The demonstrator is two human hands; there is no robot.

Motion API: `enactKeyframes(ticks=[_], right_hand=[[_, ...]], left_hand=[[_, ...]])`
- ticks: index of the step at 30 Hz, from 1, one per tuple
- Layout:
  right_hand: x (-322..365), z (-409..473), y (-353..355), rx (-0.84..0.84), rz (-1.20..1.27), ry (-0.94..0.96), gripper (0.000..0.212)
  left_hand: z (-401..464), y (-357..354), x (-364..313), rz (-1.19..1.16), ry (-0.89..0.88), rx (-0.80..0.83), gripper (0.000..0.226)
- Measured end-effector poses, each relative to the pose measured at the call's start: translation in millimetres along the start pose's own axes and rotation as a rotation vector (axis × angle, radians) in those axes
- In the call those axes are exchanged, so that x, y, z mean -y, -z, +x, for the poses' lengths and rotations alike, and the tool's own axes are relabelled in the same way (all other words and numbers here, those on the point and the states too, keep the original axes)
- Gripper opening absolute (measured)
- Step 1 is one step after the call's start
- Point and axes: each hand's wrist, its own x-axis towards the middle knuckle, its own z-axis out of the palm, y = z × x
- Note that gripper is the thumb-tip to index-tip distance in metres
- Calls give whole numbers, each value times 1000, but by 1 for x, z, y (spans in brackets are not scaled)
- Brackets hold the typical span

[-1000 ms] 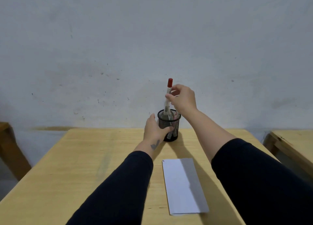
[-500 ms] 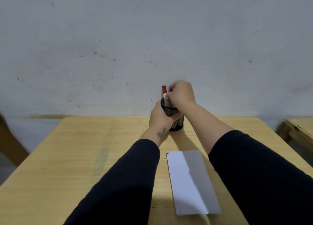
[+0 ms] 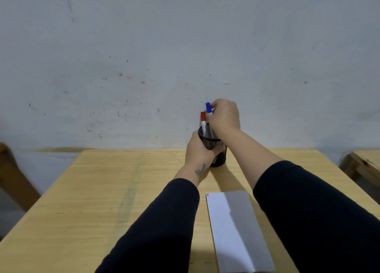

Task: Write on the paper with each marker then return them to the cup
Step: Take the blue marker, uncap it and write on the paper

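A black mesh cup (image 3: 220, 157) stands near the far edge of the wooden table (image 3: 115, 194). My left hand (image 3: 198, 151) wraps around its left side. A red-capped marker (image 3: 203, 121) stands in the cup. Beside it a blue-capped marker (image 3: 208, 108) rises higher, pinched near its top by my right hand (image 3: 225, 115) above the cup. A white sheet of paper (image 3: 230, 231) lies on the table in front of the cup, with small red and blue marks at its top left corner.
A grey speckled wall (image 3: 185, 46) rises right behind the table. Another wooden table (image 3: 366, 161) shows at the right edge, and a wooden piece (image 3: 12, 178) at the left edge.
My right hand lowered the red marker into the cup and let it go. It now grips the blue marker, which stands higher than the red one. My left hand stays on the cup.
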Motion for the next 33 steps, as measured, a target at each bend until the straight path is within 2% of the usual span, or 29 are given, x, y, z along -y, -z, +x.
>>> enactKeyframes(ticks=[2, 5, 9, 11, 13, 16, 20, 24, 27, 29, 30, 31, 33], right_hand=[[9, 3, 20, -68, 122, 59, 24], [27, -1, 60, -131, 250, 146, 24], [32, -21, 91, -9, 329, 187, 29], [26, -35, 94, 112, 339, 169, 33], [16, -52, 91, 194, 326, 155, 40], [1, -78, 85, 236, 339, 126, 48], [-6, -112, 74, 282, 328, 140, 38], [-4, -132, 74, 299, 286, 199, 33], [-3, -144, 75, 139, 285, 219, 26], [-3, -154, 73, -56, 303, 168, 14], [-3, -159, 71, -89, 348, 99, 12], [-2, -163, 70, -56, 447, -7, 18], [3, -166, 69, 139, 784, -338, 31]], left_hand=[[1, 1, 1, 4, 3, -2, 73], [0, 7, -4, 34, 13, 26, 80], [-8, 21, -23, 73, -17, 44, 112], [-21, 33, -38, 55, -133, -7, 96], [-37, 47, -52, 4, -216, -46, 65], [-63, 66, -61, -127, -174, -54, 31], [-98, 79, -62, -163, -159, -17, 14], [-113, 82, -58, -152, -149, -40, 12], [-117, 81, -62, -232, -135, -94, 11], [-118, 80, -66, -310, -133, -184, 11], [-118, 78, -67, -338, -137, -216, 11], [-119, 77, -67, -368, -143, -228, 11], [-123, 72, -68, -418, -153, -214, 11]])
